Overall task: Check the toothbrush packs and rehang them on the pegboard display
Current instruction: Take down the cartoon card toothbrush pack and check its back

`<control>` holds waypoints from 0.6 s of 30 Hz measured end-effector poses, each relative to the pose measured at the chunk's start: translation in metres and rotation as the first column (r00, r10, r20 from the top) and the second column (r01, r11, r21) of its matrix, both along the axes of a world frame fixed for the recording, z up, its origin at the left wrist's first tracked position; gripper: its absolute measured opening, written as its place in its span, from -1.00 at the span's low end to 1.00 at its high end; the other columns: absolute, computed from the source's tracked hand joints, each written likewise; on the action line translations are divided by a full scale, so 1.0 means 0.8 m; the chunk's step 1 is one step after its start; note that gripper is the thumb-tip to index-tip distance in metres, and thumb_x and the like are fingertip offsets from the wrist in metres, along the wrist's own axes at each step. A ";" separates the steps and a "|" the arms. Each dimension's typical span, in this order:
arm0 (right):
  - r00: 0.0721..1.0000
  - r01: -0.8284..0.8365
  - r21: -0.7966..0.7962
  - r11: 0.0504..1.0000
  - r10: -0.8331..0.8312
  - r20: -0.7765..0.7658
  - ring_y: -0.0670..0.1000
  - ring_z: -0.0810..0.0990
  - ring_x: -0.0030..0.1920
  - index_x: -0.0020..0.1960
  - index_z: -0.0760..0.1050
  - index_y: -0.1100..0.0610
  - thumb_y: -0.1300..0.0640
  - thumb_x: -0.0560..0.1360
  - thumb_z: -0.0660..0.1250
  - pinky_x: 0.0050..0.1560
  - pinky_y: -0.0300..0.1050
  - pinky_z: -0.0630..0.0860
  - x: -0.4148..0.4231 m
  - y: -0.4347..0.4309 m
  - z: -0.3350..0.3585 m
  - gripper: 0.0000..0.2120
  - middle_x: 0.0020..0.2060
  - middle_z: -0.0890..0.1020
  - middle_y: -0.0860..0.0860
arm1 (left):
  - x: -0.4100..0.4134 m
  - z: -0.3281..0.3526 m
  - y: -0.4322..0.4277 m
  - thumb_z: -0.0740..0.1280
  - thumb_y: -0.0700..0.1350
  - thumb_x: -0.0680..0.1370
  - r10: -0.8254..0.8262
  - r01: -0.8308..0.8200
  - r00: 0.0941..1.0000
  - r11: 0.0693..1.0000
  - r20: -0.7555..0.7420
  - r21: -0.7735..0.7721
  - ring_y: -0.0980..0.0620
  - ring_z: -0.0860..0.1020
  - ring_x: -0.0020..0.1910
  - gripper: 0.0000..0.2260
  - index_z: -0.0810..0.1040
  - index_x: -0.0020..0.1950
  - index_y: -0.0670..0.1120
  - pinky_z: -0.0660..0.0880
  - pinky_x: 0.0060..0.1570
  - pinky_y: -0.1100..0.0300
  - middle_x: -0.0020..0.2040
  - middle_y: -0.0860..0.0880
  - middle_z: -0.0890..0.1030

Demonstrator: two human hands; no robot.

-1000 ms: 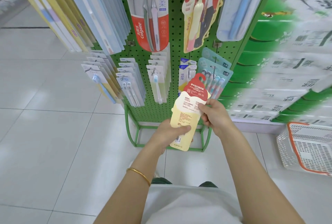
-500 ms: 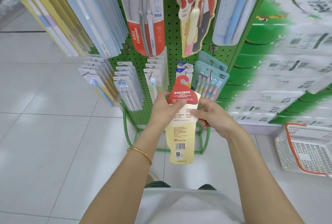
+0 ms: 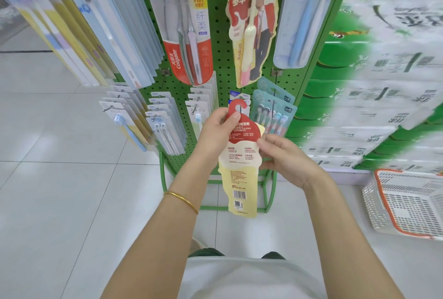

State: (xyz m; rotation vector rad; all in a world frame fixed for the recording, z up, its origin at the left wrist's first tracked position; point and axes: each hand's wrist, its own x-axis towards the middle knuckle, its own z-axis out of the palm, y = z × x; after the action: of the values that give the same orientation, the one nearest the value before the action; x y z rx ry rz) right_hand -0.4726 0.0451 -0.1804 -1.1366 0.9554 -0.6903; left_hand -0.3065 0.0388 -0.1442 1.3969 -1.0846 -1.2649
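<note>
I hold a red and cream toothbrush pack (image 3: 241,169) upright in front of the green pegboard display (image 3: 219,42), its printed back with a barcode facing me. My left hand (image 3: 217,134) pinches the red top just below the hook-shaped hanger. My right hand (image 3: 284,157) grips the pack's right edge at mid height. A matching red and cream pack (image 3: 251,22) hangs on the board above, beside a Colgate pack (image 3: 187,34) and a blue toothbrush pack (image 3: 304,18).
Rows of small packs (image 3: 163,121) hang low on the board, and a teal multi-brush pack (image 3: 273,111) hangs just behind my hands. Long packs (image 3: 100,27) fan out at left. Stacked green and white cartons (image 3: 374,87) stand at right, a white basket (image 3: 407,202) on the floor.
My left hand has slid from the pack's lower part up to its red top by the hanger. The pack has turned upright and risen slightly toward the board; my right hand keeps the right edge.
</note>
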 end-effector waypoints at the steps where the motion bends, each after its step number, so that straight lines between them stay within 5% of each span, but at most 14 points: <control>1: 0.998 0.004 0.065 0.998 -0.007 0.060 0.00 0.58 -0.10 0.07 0.48 0.21 -0.20 0.47 0.23 -0.13 -0.17 0.52 0.001 -0.001 0.001 -0.53 -0.12 0.64 0.02 | -0.001 0.002 -0.002 0.23 -0.09 0.62 -0.004 0.004 1.000 1.000 -0.024 0.003 0.02 0.60 -0.06 -0.87 0.51 0.10 -0.09 0.54 -0.02 0.09 0.00 -0.07 0.63; 4: 0.971 -0.027 0.222 0.975 -0.027 0.237 0.10 0.55 0.08 0.26 0.43 0.23 -0.41 0.38 0.19 0.12 0.00 0.46 0.006 -0.001 -0.002 -0.22 0.04 0.60 0.10 | -0.007 0.007 -0.004 0.23 -0.09 0.63 -0.027 0.026 0.997 1.000 -0.075 -0.008 0.00 0.61 -0.01 -0.86 0.52 0.11 -0.10 0.54 0.05 0.06 0.05 -0.11 0.63; 9: 0.962 -0.154 0.218 0.964 0.096 0.255 0.17 0.52 0.26 0.37 0.39 0.04 -0.24 0.56 0.08 0.28 0.14 0.41 0.016 0.008 -0.007 -0.48 0.22 0.58 0.14 | -0.016 0.015 -0.002 0.22 -0.10 0.63 -0.073 0.069 0.986 0.997 -0.148 -0.032 0.01 0.61 0.03 -0.82 0.52 0.17 -0.11 0.54 0.13 0.05 0.06 -0.08 0.63; 15: 0.955 0.027 0.223 0.975 -0.091 0.282 0.05 0.57 -0.25 0.02 0.52 0.19 -0.12 0.55 0.24 -0.03 0.03 0.60 0.019 0.003 0.006 -0.64 -0.25 0.53 0.07 | -0.018 0.033 -0.001 0.14 -0.11 0.66 -0.131 0.119 0.971 0.990 -0.199 -0.072 0.00 0.57 0.02 -0.80 0.50 0.16 -0.14 0.51 0.05 0.11 0.01 -0.07 0.60; 18: 0.954 0.164 0.104 0.981 -0.185 0.236 -0.06 0.43 -0.38 -0.11 0.48 0.10 -0.22 0.32 0.43 -0.28 -0.18 0.45 0.018 0.003 0.020 -0.60 -0.32 0.48 -0.02 | -0.019 0.044 0.000 0.17 -0.08 0.65 -0.095 0.081 0.988 0.990 -0.120 -0.111 -0.03 0.56 0.16 -0.75 0.46 0.28 -0.12 0.51 0.19 0.03 0.16 -0.08 0.58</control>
State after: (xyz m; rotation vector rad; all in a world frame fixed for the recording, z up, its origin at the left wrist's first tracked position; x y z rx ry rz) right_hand -0.4581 0.0477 -0.1644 -0.8762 0.8712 -0.9041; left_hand -0.3214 0.0384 -0.1094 1.1854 -1.1207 -1.3203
